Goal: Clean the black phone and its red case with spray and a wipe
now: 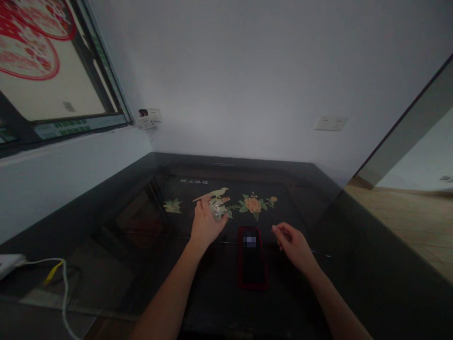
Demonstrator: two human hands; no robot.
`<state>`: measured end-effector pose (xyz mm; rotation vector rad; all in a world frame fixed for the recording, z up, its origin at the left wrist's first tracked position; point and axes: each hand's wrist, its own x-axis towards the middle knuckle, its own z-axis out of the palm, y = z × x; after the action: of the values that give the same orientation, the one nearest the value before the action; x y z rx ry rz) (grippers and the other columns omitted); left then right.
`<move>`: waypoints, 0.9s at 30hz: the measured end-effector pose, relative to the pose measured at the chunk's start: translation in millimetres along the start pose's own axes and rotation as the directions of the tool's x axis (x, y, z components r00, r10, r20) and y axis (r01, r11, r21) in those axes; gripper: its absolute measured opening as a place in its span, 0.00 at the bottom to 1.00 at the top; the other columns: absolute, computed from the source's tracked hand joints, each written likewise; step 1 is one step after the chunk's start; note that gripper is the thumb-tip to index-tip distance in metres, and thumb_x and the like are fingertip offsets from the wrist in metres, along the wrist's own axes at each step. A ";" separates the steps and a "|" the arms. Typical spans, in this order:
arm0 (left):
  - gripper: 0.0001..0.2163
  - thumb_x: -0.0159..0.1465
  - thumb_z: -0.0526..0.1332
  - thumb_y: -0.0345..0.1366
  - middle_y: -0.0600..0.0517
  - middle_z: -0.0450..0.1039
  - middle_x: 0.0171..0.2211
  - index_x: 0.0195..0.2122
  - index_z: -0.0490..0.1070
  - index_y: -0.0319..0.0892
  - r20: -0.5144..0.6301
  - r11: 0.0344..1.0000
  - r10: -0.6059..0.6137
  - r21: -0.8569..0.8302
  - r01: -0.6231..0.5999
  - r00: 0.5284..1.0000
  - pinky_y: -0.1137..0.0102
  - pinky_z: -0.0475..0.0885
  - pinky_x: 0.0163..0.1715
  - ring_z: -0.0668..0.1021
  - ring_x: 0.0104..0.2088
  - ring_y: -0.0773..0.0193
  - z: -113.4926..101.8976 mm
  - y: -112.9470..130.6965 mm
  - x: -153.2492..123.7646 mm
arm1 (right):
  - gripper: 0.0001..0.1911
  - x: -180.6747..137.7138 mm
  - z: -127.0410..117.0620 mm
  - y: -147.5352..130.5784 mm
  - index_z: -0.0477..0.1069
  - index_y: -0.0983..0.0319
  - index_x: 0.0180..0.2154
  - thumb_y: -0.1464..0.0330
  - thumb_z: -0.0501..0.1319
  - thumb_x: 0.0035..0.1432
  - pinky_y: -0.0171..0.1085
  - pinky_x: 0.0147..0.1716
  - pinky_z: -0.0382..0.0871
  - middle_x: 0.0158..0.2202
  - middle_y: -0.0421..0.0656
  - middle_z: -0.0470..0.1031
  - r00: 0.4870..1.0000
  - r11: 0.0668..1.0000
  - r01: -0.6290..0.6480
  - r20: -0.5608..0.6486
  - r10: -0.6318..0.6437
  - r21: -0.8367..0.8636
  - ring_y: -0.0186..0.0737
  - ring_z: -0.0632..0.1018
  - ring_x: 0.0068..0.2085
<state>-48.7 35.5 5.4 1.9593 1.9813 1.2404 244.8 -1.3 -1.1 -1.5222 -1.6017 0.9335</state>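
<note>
My left hand (207, 223) is curled around a small clear, glassy object (217, 215) with a pale top, standing over the flower pattern of the dark table (219, 302). Fingers hide part of it, so its exact kind is unclear. To the right, my right hand (293, 243) is held above the table with thumb and fingertips pinched together. Whatever is between those fingertips, if anything, is too small to see. Between my two forearms lies a phone (253, 264) in a red case, its screen dark except for a blurred pale patch near the top.
Inlaid flowers (253, 204) and a bird decorate the glossy tabletop. At the left edge are a white box (10, 263), a white cable (65, 293) and a yellow tag (53, 273). Wall sockets (331, 123) sit behind the table; a window (53, 71) is at upper left.
</note>
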 end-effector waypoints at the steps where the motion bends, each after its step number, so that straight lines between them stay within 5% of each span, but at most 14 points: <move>1: 0.28 0.57 0.69 0.43 0.41 0.65 0.53 0.55 0.60 0.40 0.042 1.000 -0.019 0.015 0.018 0.999 0.57 0.68 0.58 0.72 0.54 0.50 3.4 -3.2 -1.0 | 0.23 0.7 -1.0 0.8 0.71 0.57 0.34 0.44 0.57 0.62 0.36 0.25 0.64 0.22 0.36 0.67 1.000 1.000 -0.001 -0.031 0.002 0.009 0.39 0.72 0.23; 8: 0.17 0.62 0.65 0.41 0.42 0.70 0.48 0.49 0.67 0.40 0.235 0.992 -0.110 0.092 0.091 0.966 0.60 0.70 0.52 0.75 0.50 0.51 4.9 -7.7 -3.5 | 0.26 7.7 -7.3 14.6 0.72 0.59 0.34 0.44 0.53 0.65 0.37 0.27 0.64 0.23 0.39 0.67 0.991 0.999 -0.017 -0.133 0.011 -0.050 0.40 0.72 0.26; 18: 0.14 0.62 0.62 0.45 0.41 0.74 0.46 0.44 0.68 0.42 0.286 0.964 -0.212 0.221 0.151 0.934 0.62 0.70 0.41 0.79 0.44 0.49 -3.5 -6.1 -2.8 | 0.22 2.6 -0.7 5.1 0.71 0.59 0.34 0.48 0.55 0.65 0.35 0.26 0.65 0.23 0.37 0.68 0.999 0.998 -0.043 -0.011 0.043 -0.036 0.38 0.72 0.24; 20: 0.20 0.59 0.65 0.48 0.41 0.73 0.46 0.46 0.67 0.42 0.235 0.963 -0.189 0.237 0.132 0.953 0.61 0.71 0.44 0.78 0.46 0.48 -5.6 -3.9 -2.2 | 0.22 3.4 0.7 6.9 0.71 0.59 0.34 0.48 0.55 0.64 0.35 0.25 0.65 0.23 0.36 0.68 0.999 0.999 -0.046 -0.014 0.045 -0.021 0.37 0.72 0.24; 23: 0.29 0.58 0.65 0.55 0.41 0.71 0.47 0.52 0.63 0.40 -0.026 0.981 -0.061 0.183 0.065 0.998 0.57 0.70 0.51 0.76 0.49 0.47 -14.9 7.5 -2.9 | 0.22 5.6 2.8 12.8 0.71 0.59 0.35 0.48 0.55 0.64 0.35 0.25 0.65 0.23 0.36 0.68 0.999 0.999 -0.043 -0.016 0.043 -0.003 0.37 0.72 0.24; 25: 0.23 0.65 0.60 0.54 0.43 0.71 0.44 0.51 0.62 0.41 -0.190 0.996 0.023 0.090 -0.006 0.981 0.59 0.71 0.49 0.76 0.47 0.51 -22.5 20.6 -7.3 | 0.22 6.4 5.1 16.1 0.72 0.59 0.35 0.47 0.55 0.64 0.34 0.25 0.65 0.23 0.37 0.69 0.999 0.999 -0.040 -0.007 0.040 0.001 0.37 0.72 0.23; 27: 0.18 0.68 0.56 0.52 0.50 0.72 0.35 0.48 0.63 0.43 -0.131 0.996 0.087 -0.001 -0.088 0.988 0.66 0.72 0.39 0.78 0.36 0.58 -26.1 36.1 -15.6 | 0.23 6.1 8.4 16.6 0.72 0.59 0.34 0.46 0.55 0.64 0.34 0.24 0.64 0.22 0.36 0.69 0.999 0.999 -0.043 0.009 0.043 0.009 0.36 0.71 0.22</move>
<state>-32.5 4.1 36.7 2.0313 1.9648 1.4295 245.1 5.3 -19.5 -1.5540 -1.5742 0.9707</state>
